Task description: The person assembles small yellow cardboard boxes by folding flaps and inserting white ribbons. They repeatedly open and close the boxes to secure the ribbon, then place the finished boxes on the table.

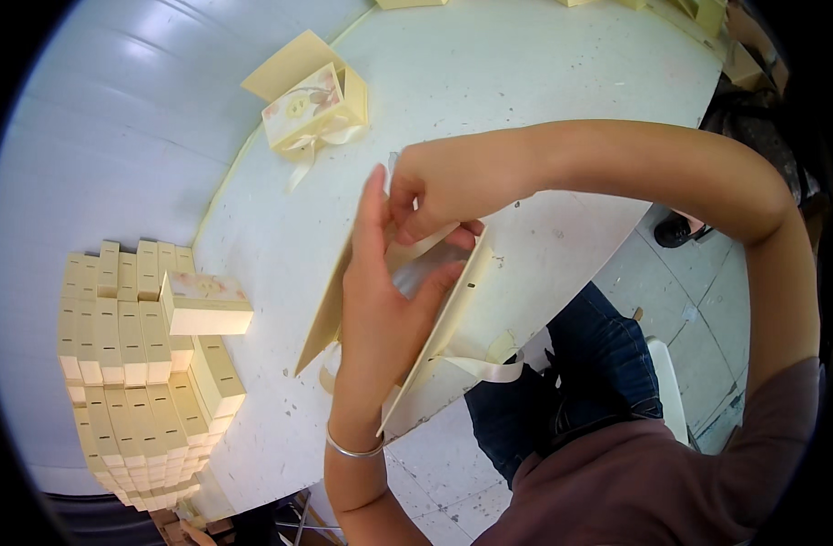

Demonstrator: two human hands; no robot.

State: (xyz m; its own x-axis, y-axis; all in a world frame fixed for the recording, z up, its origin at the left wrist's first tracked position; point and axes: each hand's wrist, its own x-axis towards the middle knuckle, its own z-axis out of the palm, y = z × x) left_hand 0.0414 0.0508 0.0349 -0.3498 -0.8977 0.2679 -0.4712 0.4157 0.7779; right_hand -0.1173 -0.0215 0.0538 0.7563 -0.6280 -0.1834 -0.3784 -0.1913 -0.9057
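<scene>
A cream cardboard gift box (457, 296) stands before me with its panels spread apart. My left hand (375, 300), a silver bangle at its wrist, grips it: the thumb reaches to the right panel and the fingers lie along the left side. Across the box's far end bends my right hand (444, 191), its fingers curled down at the opening. What those fingertips pinch is hidden. A pale satin ribbon (484, 368) trails from the box's near right side over the table.
A finished-looking box (312, 105) with a raised lid and ribbon bow sits at the far left. Stacked cream boxes (130, 364) fill the left edge, one printed box (205, 305) on top. The white table (562, 237) ends close to my legs. More cream pieces (703, 14) lie far right.
</scene>
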